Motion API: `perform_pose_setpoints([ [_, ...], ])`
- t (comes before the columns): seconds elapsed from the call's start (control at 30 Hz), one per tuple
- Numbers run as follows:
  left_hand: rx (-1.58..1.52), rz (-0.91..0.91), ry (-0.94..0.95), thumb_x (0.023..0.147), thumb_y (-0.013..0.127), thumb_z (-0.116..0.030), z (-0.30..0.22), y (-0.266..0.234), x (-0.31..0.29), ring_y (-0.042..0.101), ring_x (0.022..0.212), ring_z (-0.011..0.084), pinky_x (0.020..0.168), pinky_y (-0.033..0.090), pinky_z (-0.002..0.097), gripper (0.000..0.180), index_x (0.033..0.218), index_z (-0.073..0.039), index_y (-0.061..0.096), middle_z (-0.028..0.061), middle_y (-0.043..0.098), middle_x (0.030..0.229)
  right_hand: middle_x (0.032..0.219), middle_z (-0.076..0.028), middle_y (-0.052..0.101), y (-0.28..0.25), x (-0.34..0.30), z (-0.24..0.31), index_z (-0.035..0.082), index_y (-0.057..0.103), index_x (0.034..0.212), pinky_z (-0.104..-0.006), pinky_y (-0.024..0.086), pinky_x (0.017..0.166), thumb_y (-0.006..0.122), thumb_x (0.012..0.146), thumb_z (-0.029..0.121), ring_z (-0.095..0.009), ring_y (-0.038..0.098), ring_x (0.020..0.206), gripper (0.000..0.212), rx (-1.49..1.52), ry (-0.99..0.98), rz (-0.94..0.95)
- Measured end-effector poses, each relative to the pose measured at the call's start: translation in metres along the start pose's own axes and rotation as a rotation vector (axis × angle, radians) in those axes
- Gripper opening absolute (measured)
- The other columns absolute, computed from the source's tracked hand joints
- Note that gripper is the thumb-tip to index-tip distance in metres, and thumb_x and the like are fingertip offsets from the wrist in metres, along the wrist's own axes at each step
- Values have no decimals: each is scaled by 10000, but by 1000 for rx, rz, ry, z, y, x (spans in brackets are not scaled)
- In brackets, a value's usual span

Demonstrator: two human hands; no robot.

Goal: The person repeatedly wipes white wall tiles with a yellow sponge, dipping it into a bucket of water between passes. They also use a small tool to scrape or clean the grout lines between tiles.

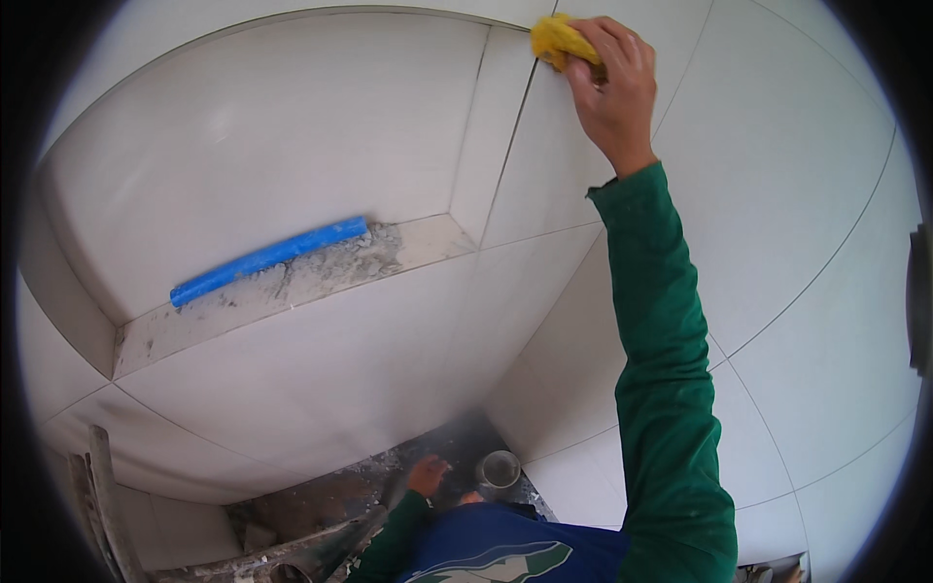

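Pale tiled walls (360, 360) surround us, their thin joints bending toward the rim of the view, and a wide recess (292, 126) is set into the one ahead. Along its ledge (432, 236) lies a blue pipe (272, 260), with crumbly grey debris (379, 251) beside it. Below, we see a dark, spattered floor (465, 434) and, at the lower left, some worn bars (102, 466).

Our right hand (619, 89), arm stretched high, is closed around a yellow sponge (555, 41), fingers over the top and thumb underneath. That sponge sits near the upper right corner of the recess, beside a dark joint, and seems to touch the tile; we cannot be sure how firmly. Our left hand (428, 476) is low down, near a clear round container (500, 470) but apart from it; whether it grips anything we cannot tell.

We judge the sponge light, soft and hard to damage: it should squash under a squeeze and spring back, and if wet it would grow heavier and a little slippery. We would take it by the back and sides, as the right hand does, leaving the face toward the tile free and our fingertips clear of the wall.
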State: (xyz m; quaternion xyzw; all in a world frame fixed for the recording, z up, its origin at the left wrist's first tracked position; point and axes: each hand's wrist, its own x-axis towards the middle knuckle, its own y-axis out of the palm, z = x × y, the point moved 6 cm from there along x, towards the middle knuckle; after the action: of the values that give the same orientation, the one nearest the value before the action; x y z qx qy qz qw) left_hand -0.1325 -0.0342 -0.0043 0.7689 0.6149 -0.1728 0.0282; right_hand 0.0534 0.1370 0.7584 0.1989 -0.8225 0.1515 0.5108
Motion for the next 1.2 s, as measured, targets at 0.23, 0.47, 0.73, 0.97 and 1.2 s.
perform_pose_setpoints([
  [0.23, 81, -24, 196, 953, 664, -387, 37, 7, 12, 707, 929, 255, 867, 538, 403, 432, 1225, -53, 677, 153, 729, 990, 1142, -59, 656, 20, -85, 56, 115, 712, 1049, -409, 533, 930, 756, 689, -77, -330, 583, 1079, 410, 137, -73, 302],
  [0.47, 147, -44, 141, 962, 712, -289, 53, 0, 9, 691, 699, 173, 644, 552, 320, 452, 1278, 22, 622, 103, 726, 912, 1169, -62, 669, -10, -98, 40, 124, 726, 1086, -404, 530, 945, 785, 681, -58, -336, 590, 1082, 448, 134, 2, 221],
  [0.73, 145, -35, 95, 954, 710, -265, 48, 4, 11, 699, 712, 183, 651, 553, 317, 461, 1300, 26, 618, 106, 732, 939, 1176, -75, 676, 19, -51, 50, 107, 730, 1090, -396, 550, 907, 789, 707, -36, -322, 589, 1132, 413, -27, -184, 207],
  [0.97, 135, -74, 123, 943, 724, -273, 56, 15, 15, 715, 710, 178, 642, 548, 313, 468, 1282, 35, 624, 121, 742, 923, 1091, -75, 650, 10, -146, 108, 93, 708, 1034, -420, 546, 906, 687, 747, 16, -310, 608, 1042, 298, 188, -260, 516],
  [1.2, 21, 3, -17, 945, 723, -293, 24, 3, 2, 702, 693, 165, 624, 531, 312, 478, 1279, 34, 622, 96, 730, 851, 1034, -134, 658, 23, 7, 83, 27, 680, 1034, -372, 520, 829, 686, 762, -8, -289, 602, 986, 274, -246, -444, 318],
])
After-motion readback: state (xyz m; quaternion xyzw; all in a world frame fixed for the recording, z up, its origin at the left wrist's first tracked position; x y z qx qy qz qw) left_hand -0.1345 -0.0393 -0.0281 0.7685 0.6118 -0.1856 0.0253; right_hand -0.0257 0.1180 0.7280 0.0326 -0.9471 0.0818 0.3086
